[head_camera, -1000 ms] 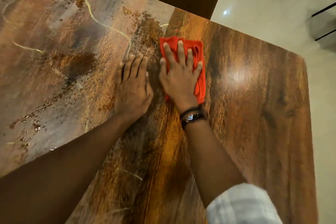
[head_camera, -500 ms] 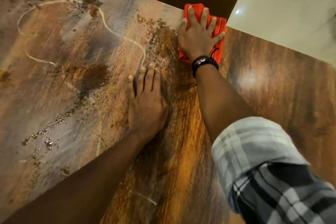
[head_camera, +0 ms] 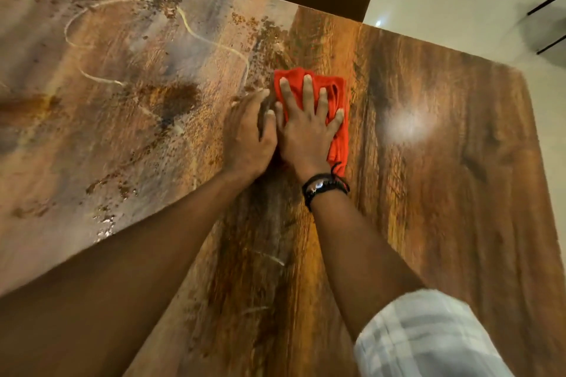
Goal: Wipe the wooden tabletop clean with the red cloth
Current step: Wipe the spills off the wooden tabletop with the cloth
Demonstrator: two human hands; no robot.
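A: How is the right hand (head_camera: 307, 131) placed?

B: It is laid flat with the fingers spread apart, and the red cloth (head_camera: 338, 119) is pressed under it onto the worktop (head_camera: 444, 193); nothing is gripped. The cloth lies just past the middle of the worktop, toward 12 o'clock.

A: And the left hand (head_camera: 248, 141)?

B: It is set palm-down on the bare wood, fingers together and blurred, touching the right hand at its 9 o'clock side. Nothing is held in it.

A: What is seen outward from there?

B: From 3 to 6 o'clock of the cloth the wood looks glossy and dark, with a lamp glare on it; that half is judged done. From 9 to 12 o'clock brown powdery stains (head_camera: 177, 98) and a pale looping streak (head_camera: 196, 35) are spread, with droplets (head_camera: 105, 223) nearer the front edge. A few faint pale marks are left at 6 o'clock between the forearms.

A: So how far along is it?

B: Roughly 1 half is judged wiped. The dirty left half is still to be covered, and the cloth is parked right at the boundary.
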